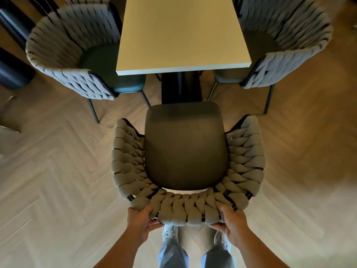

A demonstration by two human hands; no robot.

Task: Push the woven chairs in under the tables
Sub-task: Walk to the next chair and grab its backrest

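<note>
Herringbone wood floor (58,171): carries everything listed. Pale-topped table (179,35): one, rectangular, on a dark pedestal base (180,88) that shows below its near short edge. Left woven chair (63,45) and right woven chair (286,35): one at each long edge of the table, near its near corners, seats partly beneath the top; judged already tucked in. Near woven chair (185,147): one, dark padded seat inside a grey braided wraparound back, standing square to the table's near short edge with the seat front close to the pedestal base but wholly outside the tabletop; judged the item in hand, aligned so a straight forward shove sends the seat under. Left hand (140,223): grips the top rim of the braided back at its left rear curve, fingers curled over the rim, thumb beneath. Right hand (233,225): grips the same rim at the right rear curve in mirror fashion; the paired, evenly spaced hold likely keeps the chair from swinging off line as it is pushed. Pale trainers (170,232): one pair, directly behind the chair back.
</note>
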